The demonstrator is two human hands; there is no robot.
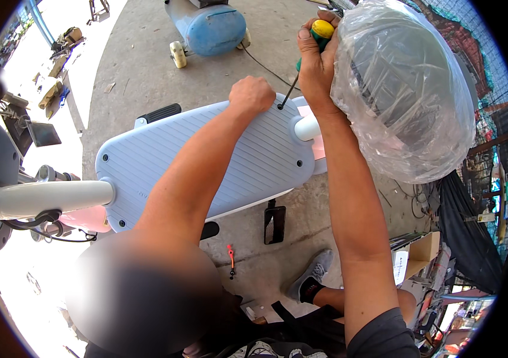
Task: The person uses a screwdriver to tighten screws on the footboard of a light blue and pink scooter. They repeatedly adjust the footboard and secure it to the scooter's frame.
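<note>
A light-grey ribbed footboard (206,161) of a scooter or small bike lies below me, with dark screws in holes near its corners. My right hand (316,62) is closed round the green and yellow handle of a screwdriver (290,90). The tool slants down to the hole at the board's far right corner. My left hand (253,95) is a fist at the board's far edge, left of the screwdriver tip. Its fingers are turned from view, so anything in them is hidden. By my right forearm is a rounded seat (406,89) wrapped in clear plastic.
A blue wheeled tank (212,31) stands beyond the board, with a cable on the floor. A white tube (57,200) meets the board's left end. Nearer me are a black rectangular piece (274,225) and a small orange item (231,259). An open cardboard box (422,255) sits right.
</note>
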